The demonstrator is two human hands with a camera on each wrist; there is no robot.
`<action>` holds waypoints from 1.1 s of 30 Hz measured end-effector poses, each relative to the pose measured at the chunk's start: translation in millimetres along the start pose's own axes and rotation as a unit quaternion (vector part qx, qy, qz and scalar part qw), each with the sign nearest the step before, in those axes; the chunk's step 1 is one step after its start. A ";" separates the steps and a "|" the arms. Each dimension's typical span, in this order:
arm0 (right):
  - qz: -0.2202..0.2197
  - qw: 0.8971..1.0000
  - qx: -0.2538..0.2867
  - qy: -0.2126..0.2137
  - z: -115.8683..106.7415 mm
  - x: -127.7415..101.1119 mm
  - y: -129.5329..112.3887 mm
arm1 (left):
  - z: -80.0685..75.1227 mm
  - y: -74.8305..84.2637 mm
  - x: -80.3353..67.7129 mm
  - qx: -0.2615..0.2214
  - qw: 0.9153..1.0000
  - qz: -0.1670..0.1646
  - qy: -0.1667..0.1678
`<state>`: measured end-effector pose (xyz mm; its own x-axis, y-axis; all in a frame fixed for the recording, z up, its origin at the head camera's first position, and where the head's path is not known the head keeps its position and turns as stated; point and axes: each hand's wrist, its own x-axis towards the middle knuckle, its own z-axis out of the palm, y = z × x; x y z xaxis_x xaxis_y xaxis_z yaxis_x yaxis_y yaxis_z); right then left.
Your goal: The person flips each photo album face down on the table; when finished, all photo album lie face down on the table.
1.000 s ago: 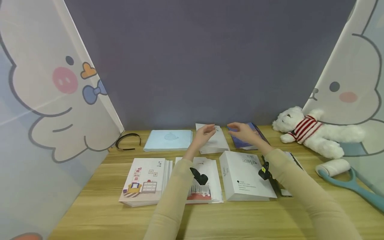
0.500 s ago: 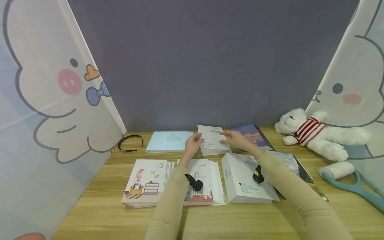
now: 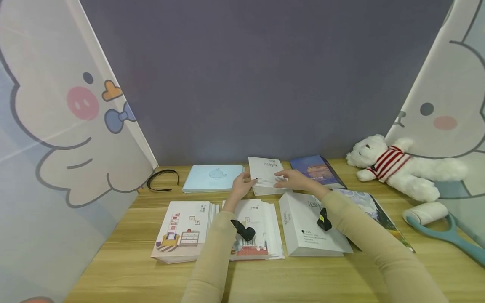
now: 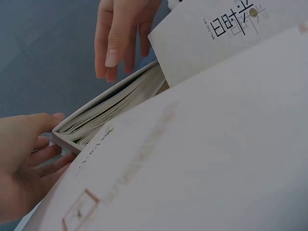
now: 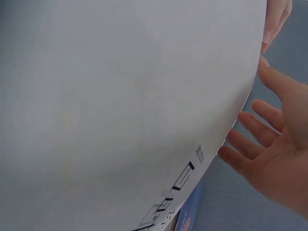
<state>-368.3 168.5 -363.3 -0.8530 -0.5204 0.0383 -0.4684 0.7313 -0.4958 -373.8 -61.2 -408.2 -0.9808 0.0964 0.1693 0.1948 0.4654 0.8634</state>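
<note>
A thick white book (image 3: 265, 170) with dark lettering lies at the back middle of the table. My left hand (image 3: 241, 185) holds its near left corner; in the left wrist view the thumb lies at the top edge of this book (image 4: 113, 101) and the other fingers below. Over the book's right part reaches my right hand (image 3: 293, 180), fingers extended and apart. In the right wrist view the right hand (image 5: 279, 139) shows spread fingers, partly behind a large white cover (image 5: 144, 96) close to the camera. Nothing shows in its grasp.
In front lie a white book with a drawn room (image 3: 183, 229), a second illustrated stack (image 3: 251, 248) and a thick white book (image 3: 314, 240). Behind are a light blue book (image 3: 212, 176) and a purple one (image 3: 318, 170). A plush bear (image 3: 405, 168) and lint roller (image 3: 428, 212) lie right.
Both hands have come down and nearer to the back white book. The left hand has taken hold of its corner; the right hand has moved left over it.
</note>
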 end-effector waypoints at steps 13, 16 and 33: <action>0.027 0.999 -0.008 -0.032 6.0 1.7 5.4 | -1.2 -0.1 -2.8 0.015 0.998 -0.025 -0.048; 0.031 0.999 -0.011 -0.033 6.8 1.7 4.7 | -1.2 1.2 -2.7 0.000 0.998 -0.038 -0.052; 0.014 1.000 0.022 -0.010 4.8 3.3 7.4 | -0.5 12.3 1.9 -0.143 0.984 -0.096 -0.049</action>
<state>-373.5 170.0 -371.0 -0.8613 -0.5081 0.0069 -0.4326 0.7261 -0.5345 -373.2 -55.7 -397.1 -0.9916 0.1215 -0.0442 -0.0168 0.2177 0.9759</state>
